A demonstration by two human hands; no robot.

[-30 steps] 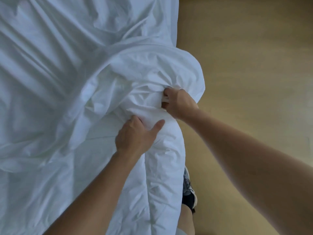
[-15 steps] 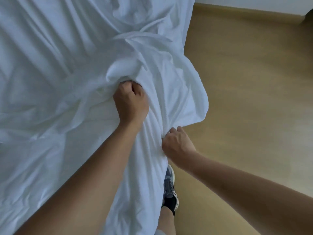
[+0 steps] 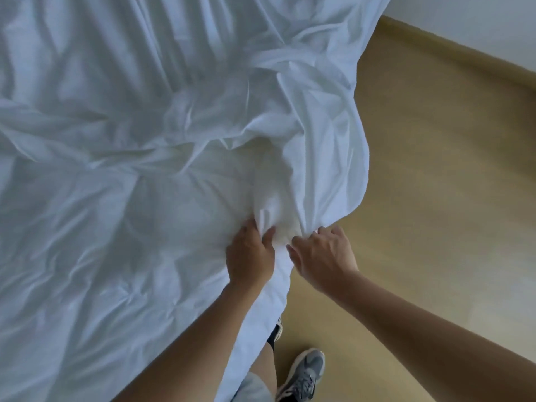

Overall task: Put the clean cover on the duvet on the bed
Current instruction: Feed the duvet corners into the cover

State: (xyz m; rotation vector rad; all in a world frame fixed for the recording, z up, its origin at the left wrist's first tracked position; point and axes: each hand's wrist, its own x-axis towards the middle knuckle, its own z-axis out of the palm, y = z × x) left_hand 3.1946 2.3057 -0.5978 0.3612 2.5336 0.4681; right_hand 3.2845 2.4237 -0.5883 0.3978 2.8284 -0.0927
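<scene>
As I watch, 1 white cover [image 3: 139,204] lies rumpled, edge hanging over the floor [image 3: 441,198]. 2 hands on it: L hand [image 3: 251,258] pinches a fold, R hand [image 3: 323,259] grips the hem beside. 2 shoes [image 3: 304,375] below.

We wear a grey mesh lace-up trainer with a white sole [image 3: 304,375], a black ankle sock [image 3: 271,341] and pale grey shorts [image 3: 251,387].

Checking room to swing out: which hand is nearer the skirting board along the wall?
Right. The right hand pinches the cover at its overhanging edge, on the side facing the skirting board; the left hand grips the cover further left, away from it.
</scene>
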